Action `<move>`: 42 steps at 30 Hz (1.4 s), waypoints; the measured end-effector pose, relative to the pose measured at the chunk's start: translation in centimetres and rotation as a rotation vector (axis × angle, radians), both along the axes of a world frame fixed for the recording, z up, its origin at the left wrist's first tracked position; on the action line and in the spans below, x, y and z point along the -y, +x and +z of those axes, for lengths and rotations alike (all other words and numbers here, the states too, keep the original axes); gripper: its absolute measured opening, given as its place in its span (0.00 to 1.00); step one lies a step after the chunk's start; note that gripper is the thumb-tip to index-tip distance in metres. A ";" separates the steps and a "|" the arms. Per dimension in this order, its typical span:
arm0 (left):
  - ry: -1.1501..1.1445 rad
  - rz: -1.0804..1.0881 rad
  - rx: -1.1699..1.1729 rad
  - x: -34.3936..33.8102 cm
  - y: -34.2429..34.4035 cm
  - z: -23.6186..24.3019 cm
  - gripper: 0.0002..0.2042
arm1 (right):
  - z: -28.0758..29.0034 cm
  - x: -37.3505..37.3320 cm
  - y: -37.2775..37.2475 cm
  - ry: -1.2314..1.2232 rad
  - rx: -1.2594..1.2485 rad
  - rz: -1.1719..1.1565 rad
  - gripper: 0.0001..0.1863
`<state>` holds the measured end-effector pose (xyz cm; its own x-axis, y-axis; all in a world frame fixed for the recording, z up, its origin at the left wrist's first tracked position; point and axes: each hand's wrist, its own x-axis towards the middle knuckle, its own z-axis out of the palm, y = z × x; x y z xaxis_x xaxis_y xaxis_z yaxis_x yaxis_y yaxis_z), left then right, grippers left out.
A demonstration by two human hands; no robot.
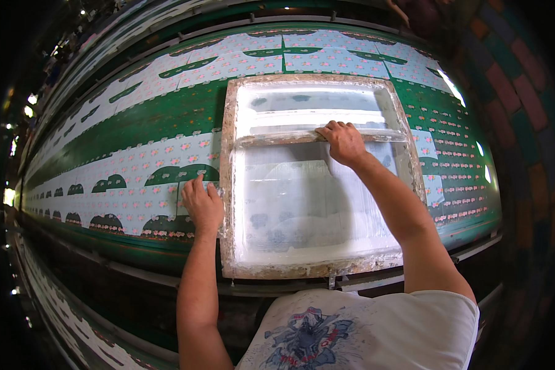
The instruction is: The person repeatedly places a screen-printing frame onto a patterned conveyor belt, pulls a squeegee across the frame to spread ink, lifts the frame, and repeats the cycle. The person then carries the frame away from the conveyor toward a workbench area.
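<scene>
A large screen-printing frame (320, 269) with worn, stained wooden edges lies on the long green table in front of me. Its pale mesh (302, 203) is partly see-through, with shapes showing faintly beneath. Across the upper part of the mesh runs a squeegee (277, 138) with a long bar. My right hand (346, 143) reaches over the frame and is closed on that bar, right of its middle. Just outside the frame's left side, my left hand (202, 202) holds nothing; its fingers are apart over the printed fabric pieces (129, 203), and whether they touch is unclear.
Light-blue flowered fabric pieces (216, 58) lie in rows along the green table (166, 111). Rows of small prints (456, 160) cover its right end. A rail (468, 250) follows the near edge. Another table with pale pieces (74, 320) stands at lower left, and coloured brick paving (518, 86) is at right.
</scene>
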<state>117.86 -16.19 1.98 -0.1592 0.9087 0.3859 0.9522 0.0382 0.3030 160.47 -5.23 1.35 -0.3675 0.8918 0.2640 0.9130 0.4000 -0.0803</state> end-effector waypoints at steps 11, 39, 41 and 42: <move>-0.023 0.018 -0.011 -1.0 2.3 -0.5 0.19 | 1.5 -10.1 5.0 -0.137 -0.011 -0.025 0.22; 0.030 -0.096 0.021 0.9 -1.7 -2.6 0.17 | 4.1 16.4 -2.5 -0.237 -0.029 0.049 0.15; 0.009 -0.092 0.024 1.3 -2.0 -2.9 0.18 | 3.8 20.0 -3.4 -0.188 -0.066 0.068 0.16; 0.008 -0.095 0.025 1.4 -2.2 -3.1 0.18 | 4.0 21.6 -3.9 -0.197 -0.060 0.053 0.16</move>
